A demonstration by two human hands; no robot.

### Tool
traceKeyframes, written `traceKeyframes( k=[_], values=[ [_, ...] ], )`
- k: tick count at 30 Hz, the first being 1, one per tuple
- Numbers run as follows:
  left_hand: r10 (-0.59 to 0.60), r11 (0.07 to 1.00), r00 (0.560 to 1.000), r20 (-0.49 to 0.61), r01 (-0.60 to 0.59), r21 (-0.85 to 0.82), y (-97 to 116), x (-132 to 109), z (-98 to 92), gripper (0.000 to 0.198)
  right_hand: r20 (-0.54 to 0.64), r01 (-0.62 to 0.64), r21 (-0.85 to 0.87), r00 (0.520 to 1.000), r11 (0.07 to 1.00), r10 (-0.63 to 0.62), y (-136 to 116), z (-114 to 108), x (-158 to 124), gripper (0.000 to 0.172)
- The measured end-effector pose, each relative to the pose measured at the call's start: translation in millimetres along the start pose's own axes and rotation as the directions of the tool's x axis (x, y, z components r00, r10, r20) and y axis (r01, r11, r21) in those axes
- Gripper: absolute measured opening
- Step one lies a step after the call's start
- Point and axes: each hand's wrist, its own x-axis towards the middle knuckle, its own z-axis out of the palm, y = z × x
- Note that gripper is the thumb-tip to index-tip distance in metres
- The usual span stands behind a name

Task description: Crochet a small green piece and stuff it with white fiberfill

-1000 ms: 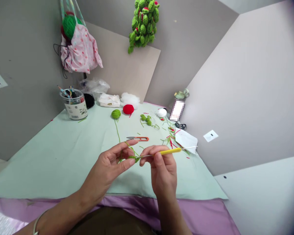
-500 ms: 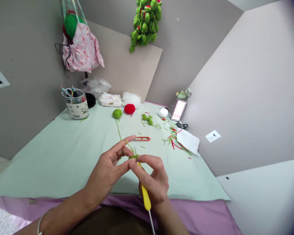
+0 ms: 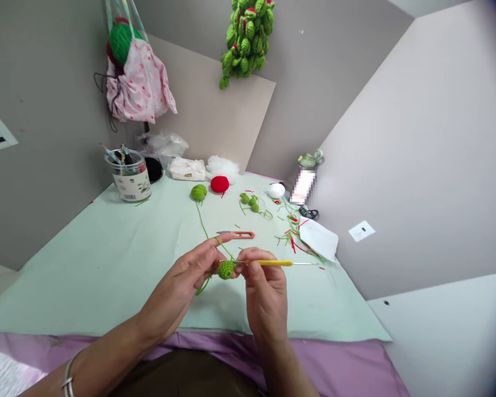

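A small round green crochet piece (image 3: 226, 269) hangs between my hands, its stitched side showing. My right hand (image 3: 267, 292) grips a crochet hook (image 3: 275, 263) by its yellow handle, level and pointing left, with the tip at the top of the piece. Green yarn (image 3: 203, 219) runs from a green yarn ball (image 3: 199, 192) over the raised index finger of my left hand (image 3: 182, 284). More yarn loops below that hand. The left fingers are beside and partly behind the piece; whether they pinch it is hidden. Thread snips (image 3: 243, 235) lie just beyond the fingertips.
A red yarn ball (image 3: 220, 184), white stuffing (image 3: 224, 167) and a jar of pens (image 3: 131, 184) stand at the back. Small green crocheted pieces (image 3: 250, 202) lie right of centre. Yarn scraps (image 3: 293, 242), white paper (image 3: 320, 240) and a phone (image 3: 302, 186) are at right.
The hook has swung from pointing up and away to lying level. The crochet piece has turned and shows its round side. My left thumb has lifted away from it.
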Motion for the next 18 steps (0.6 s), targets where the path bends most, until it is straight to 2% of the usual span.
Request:
traceKeyframes(
  k=[3,7,10,14,16,18],
  values=[
    [-0.059,0.998,0.998,0.003,0.059,-0.021,-0.1,2.2,0.4,0.046,-0.028,-0.024,-0.053,0.999,0.998,0.022,0.8,1.0,-0.9,0.017],
    [-0.138,0.984,0.989,0.055,0.143,-0.106,-4.7,6.9,-0.7,0.042,-0.039,0.033,-0.192,0.998,0.981,-0.041,-2.2,6.7,-4.1,0.013],
    [-0.133,0.983,0.988,0.072,0.141,-0.116,-8.4,8.6,-0.8,0.035,0.018,0.08,-0.252,0.997,0.965,-0.078,-0.9,7.5,-2.3,0.01],
    [-0.093,0.99,0.995,-0.02,0.091,-0.105,-6.8,9.8,-2.9,0.031,0.159,0.076,-0.395,0.987,0.916,-0.014,-10.9,-3.9,9.2,0.014],
    [-0.067,0.992,0.993,-0.098,0.056,-0.113,-3.4,12.1,-6.2,0.031,0.227,0.075,-0.506,0.973,0.86,0.049,-29.4,-9.3,11.3,0.02],
    [-0.034,0.991,0.982,-0.183,0.009,-0.132,-0.1,16.0,-10.3,0.029,0.301,0.128,-0.531,0.953,0.838,0.046,-50.5,-8.0,4.2,0.016]
  ],
)
